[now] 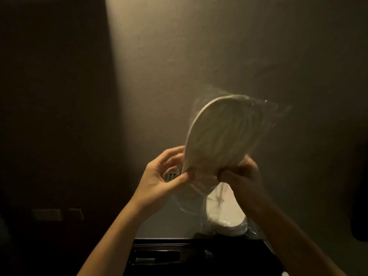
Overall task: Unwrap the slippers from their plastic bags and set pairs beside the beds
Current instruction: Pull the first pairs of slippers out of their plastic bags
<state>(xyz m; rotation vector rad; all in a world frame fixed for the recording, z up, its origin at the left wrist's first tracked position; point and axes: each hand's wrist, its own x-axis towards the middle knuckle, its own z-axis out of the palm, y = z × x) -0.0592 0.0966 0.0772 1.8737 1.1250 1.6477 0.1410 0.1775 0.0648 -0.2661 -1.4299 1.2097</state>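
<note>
a dark nightstand top is seen against the wall, dimly lit, on which a second pair of white slippers in a clear plastic bag is found lying near its right edge.

A dim hotel-style bedroom, lit warm and low against a plain beige wall. At twelve o'clock both hands hold up white disposable slippers sealed in a clear plastic bag, the kind set out for guests; a second wrapped pair lies at six o'clock on a dark bedside unit. A dark wood panel fills nine o'clock, with wall switch plates at eight o'clock
</note>
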